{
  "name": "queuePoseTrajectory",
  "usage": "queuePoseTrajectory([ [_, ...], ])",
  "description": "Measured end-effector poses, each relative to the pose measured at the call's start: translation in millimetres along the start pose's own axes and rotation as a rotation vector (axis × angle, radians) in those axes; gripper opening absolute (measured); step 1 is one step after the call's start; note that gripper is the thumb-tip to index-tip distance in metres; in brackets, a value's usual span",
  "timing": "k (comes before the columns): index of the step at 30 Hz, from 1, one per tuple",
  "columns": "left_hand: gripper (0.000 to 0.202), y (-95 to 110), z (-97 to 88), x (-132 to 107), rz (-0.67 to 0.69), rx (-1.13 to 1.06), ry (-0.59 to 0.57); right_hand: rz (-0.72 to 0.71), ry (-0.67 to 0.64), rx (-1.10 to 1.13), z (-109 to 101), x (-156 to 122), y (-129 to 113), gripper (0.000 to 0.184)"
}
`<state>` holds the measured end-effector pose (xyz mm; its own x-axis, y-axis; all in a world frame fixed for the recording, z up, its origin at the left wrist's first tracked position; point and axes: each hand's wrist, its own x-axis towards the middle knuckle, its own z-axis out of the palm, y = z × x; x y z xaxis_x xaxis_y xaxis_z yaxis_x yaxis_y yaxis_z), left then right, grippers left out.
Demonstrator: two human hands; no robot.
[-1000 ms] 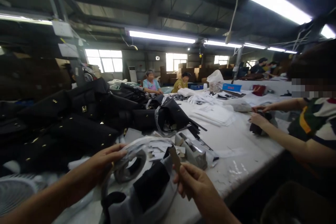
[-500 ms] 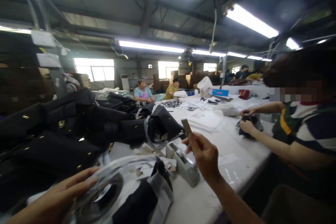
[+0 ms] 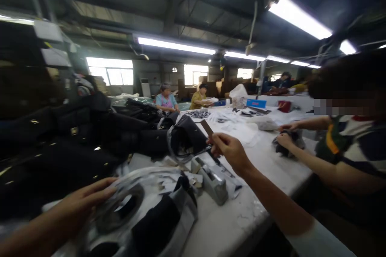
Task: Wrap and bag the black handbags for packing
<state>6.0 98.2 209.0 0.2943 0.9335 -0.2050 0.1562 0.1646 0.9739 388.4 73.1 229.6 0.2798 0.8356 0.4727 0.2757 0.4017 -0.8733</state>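
Note:
My left hand (image 3: 81,204) rests with its fingers stretched over a clear plastic-wrapped bag handle (image 3: 126,200) at the near edge of the white table (image 3: 265,176). A dark bag in grey wrapping (image 3: 163,221) lies just right of it. My right hand (image 3: 229,150) is raised over the table and pinches a small brown card (image 3: 207,127) between thumb and fingers, above a grey tape dispenser (image 3: 212,178).
Black handbags (image 3: 75,136) with gold studs pile up on the left. A co-worker in a striped shirt (image 3: 356,144) handles a dark item (image 3: 285,144) at the right. Two more people sit at the far end. White paper scraps (image 3: 169,176) lie near the dispenser.
My right hand has lifted the brown card from near my body and reached it forward over the table. My left hand has stayed on the wrapped handle.

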Motion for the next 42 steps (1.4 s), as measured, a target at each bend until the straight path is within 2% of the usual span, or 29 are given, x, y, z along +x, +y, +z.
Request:
queuePoseTrajectory([
  [2, 0.053, 10.9, 6.4, -18.2, -0.087, -0.045, -0.073, 0.158, -0.227, 0.102, 28.4, -59.1, 10.9, 0.038],
  [4, 0.052, 21.8, 14.0, -28.9, -0.085, -0.066, -0.069, 0.288, -0.422, 0.205, 57.5, -106.7, 14.8, 0.039],
  [6, 0.049, 28.2, 19.3, -33.4, -0.069, -0.071, -0.099, 0.325, -0.512, 0.228, 87.3, -135.7, 12.1, 0.036],
  [9, 0.044, 29.1, 20.7, -35.9, -0.033, -0.067, -0.135, 0.336, -0.501, 0.183, 127.7, -146.5, 3.5, 0.031],
  [12, 0.042, 27.5, 17.8, -38.2, 0.006, -0.057, -0.142, 0.364, -0.443, 0.19, 152.4, -139.7, -0.4, 0.035],
  [18, 0.047, 25.9, 13.0, -43.6, 0.048, 0.039, -0.14, 0.441, -0.345, 0.229, 160.2, -140.5, 5.1, 0.033],
  [26, 0.052, 27.0, 14.0, -44.6, 0.081, 0.098, -0.153, 0.518, -0.351, 0.362, 171.4, -140.8, -13.5, 0.035],
  [33, 0.057, 31.7, 13.3, -45.3, 0.096, 0.196, -0.091, 0.595, -0.294, 0.406, 172.5, -146.4, 2.5, 0.033],
  [39, 0.056, 30.9, 16.9, -39.0, 0.095, 0.172, -0.118, 0.546, -0.293, 0.709, 187.6, -129.0, -20.1, 0.039],
  [42, 0.059, 28.5, 14.6, -37.1, 0.088, 0.135, -0.082, 0.589, -0.373, 0.913, 189.4, -125.6, -26.3, 0.024],
])
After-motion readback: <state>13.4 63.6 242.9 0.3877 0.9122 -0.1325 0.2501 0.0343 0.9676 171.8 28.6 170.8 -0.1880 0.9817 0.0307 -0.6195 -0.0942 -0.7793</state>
